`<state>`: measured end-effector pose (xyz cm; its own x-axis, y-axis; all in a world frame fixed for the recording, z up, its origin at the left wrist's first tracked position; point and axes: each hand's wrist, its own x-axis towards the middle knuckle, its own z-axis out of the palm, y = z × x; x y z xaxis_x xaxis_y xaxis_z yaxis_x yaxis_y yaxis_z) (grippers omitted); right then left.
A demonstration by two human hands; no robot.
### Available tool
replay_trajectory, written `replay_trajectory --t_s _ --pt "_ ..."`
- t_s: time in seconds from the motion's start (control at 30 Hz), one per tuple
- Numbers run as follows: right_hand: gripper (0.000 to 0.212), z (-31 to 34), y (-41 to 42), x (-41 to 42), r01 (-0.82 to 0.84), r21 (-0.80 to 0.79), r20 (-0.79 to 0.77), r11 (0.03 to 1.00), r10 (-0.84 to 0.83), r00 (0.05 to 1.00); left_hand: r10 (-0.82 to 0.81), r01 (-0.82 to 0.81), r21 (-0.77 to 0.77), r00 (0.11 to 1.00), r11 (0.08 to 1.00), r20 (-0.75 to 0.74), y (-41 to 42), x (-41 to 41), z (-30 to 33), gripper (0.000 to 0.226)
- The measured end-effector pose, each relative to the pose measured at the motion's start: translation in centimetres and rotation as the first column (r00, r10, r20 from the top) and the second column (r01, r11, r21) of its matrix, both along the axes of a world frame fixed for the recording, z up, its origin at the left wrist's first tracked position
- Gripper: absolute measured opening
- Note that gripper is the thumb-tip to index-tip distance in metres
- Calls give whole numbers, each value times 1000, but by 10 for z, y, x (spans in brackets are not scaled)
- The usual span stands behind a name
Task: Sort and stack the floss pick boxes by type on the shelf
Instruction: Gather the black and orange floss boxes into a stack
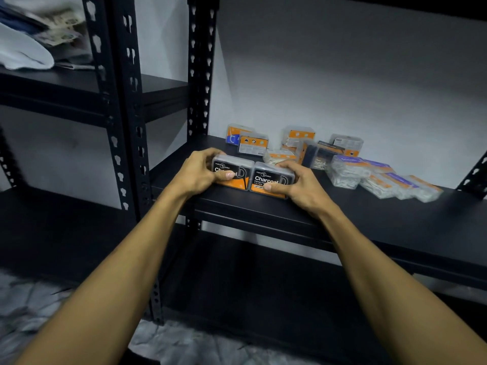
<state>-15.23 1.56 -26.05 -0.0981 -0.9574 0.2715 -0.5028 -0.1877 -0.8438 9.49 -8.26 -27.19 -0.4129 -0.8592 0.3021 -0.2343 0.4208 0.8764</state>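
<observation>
Two black-and-orange "Charcoal" floss pick boxes stand side by side near the front edge of the black shelf (369, 217). My left hand (196, 172) grips the left charcoal box (232, 171) from its left side, thumb across the front. My right hand (297, 184) grips the right charcoal box (271, 179) from its right side. Behind them lie several clear boxes with orange labels (253, 144), one dark box (319, 154) on its side, and a row of clear boxes with purple and orange labels (374, 175) holding white picks at the right.
Black slotted uprights (131, 122) stand left of the shelf and at its back corner (200, 69). A second rack on the left carries white cloth and papers (29, 46) on its upper shelf. A lower shelf (263, 299) lies underneath. A grey wall backs the shelf.
</observation>
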Motion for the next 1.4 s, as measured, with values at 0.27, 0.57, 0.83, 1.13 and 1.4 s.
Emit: replay_trajectory --t_s 0.27,0.57,0.83,1.13,1.4 --pt "44 1 3 0 -3 -3 15 1000 3 1000 -43 43 24 999 999 7 0 1 3 63" --pt "55 4 7 -3 -62 -34 5 997 63 998 -71 72 34 997 997 -23 5 1 8 55" --pt "36 10 10 -61 217 -128 200 968 -189 961 94 -95 -28 995 995 -37 4 -13 32 56" --pt "11 51 -21 -148 445 -362 -93 819 -506 857 107 -27 -268 951 963 289 -18 -144 100 41" --pt "25 51 -89 -186 458 -127 -404 880 -468 786 163 -44 -214 800 976 578 -41 -240 88 73"
